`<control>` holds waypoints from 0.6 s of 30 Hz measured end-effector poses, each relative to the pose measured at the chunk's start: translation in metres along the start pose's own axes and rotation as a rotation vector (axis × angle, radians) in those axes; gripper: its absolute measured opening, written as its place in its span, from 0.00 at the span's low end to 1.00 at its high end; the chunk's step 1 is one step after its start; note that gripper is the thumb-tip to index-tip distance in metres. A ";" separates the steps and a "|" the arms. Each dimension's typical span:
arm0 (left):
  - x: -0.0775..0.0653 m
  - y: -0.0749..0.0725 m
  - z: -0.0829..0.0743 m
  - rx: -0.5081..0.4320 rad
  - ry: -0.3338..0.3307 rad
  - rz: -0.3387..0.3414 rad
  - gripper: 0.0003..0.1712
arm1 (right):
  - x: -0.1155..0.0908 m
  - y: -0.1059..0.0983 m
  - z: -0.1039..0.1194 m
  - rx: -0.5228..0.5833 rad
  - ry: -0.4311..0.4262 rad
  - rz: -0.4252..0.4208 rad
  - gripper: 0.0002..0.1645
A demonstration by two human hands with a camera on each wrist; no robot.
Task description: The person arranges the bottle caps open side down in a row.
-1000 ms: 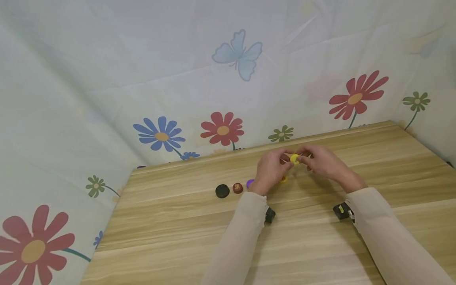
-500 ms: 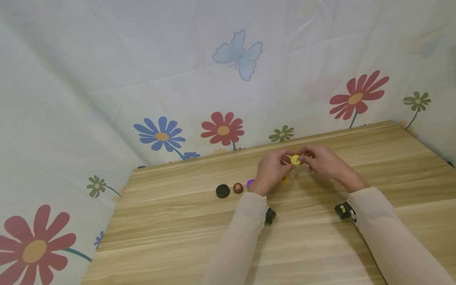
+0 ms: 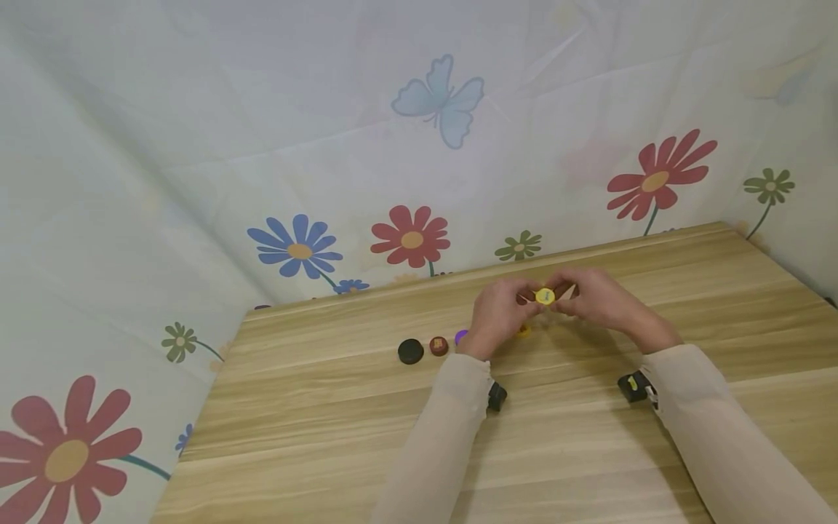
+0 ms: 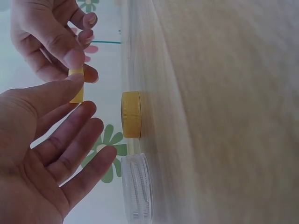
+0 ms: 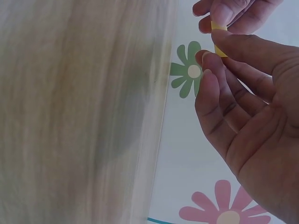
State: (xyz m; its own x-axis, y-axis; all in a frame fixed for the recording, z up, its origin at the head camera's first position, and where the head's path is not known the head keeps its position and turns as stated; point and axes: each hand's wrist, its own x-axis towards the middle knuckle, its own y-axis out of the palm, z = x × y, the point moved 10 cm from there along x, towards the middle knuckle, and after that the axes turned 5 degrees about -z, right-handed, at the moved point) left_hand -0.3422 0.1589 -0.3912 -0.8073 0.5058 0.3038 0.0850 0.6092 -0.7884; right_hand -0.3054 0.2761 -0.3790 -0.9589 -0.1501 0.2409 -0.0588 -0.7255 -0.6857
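Both hands hold a small yellow bottle cap (image 3: pixel 545 296) between them, raised above the wooden table. Bluish print shows on its face in the head view. My left hand (image 3: pixel 500 309) pinches one side with thumb and finger; its other fingers spread loosely. On the opposite side, my right hand (image 3: pixel 589 297) pinches the cap's edge, as the right wrist view also shows. Below the hands, an orange-yellow cap (image 4: pixel 131 115) with a ribbed side rests on the table, beside a clear whitish cap (image 4: pixel 136 189). In the head view the left hand hides the clear cap.
To the left of the hands, a black cap (image 3: pixel 410 351), a dark red cap (image 3: pixel 439 346) and a partly covered purple cap (image 3: pixel 461 336) lie in a row on the wooden table (image 3: pixel 314 407). A flower-printed cloth (image 3: pixel 327 167) hangs behind the table's far edge.
The yellow cap has turned a little, and its printed face now shows more clearly. The right thumb has slid down off that face. Both hands have otherwise stayed nearly in place.
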 end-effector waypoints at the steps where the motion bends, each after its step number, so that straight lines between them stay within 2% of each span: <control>1: 0.000 0.000 0.000 -0.001 0.003 0.003 0.16 | 0.000 0.000 0.000 -0.002 -0.002 0.002 0.13; 7: -0.001 0.002 -0.002 -0.016 0.012 0.019 0.15 | 0.000 0.002 0.001 -0.026 -0.014 0.011 0.13; 18: -0.002 0.007 0.000 -0.004 0.007 0.065 0.14 | -0.001 0.009 -0.006 -0.049 0.018 0.052 0.12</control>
State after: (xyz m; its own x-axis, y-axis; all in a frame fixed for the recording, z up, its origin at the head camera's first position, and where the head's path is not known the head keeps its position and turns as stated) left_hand -0.3399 0.1621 -0.3979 -0.7962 0.5482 0.2558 0.1392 0.5775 -0.8044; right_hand -0.3071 0.2737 -0.3898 -0.9658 -0.1739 0.1922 -0.0221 -0.6836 -0.7295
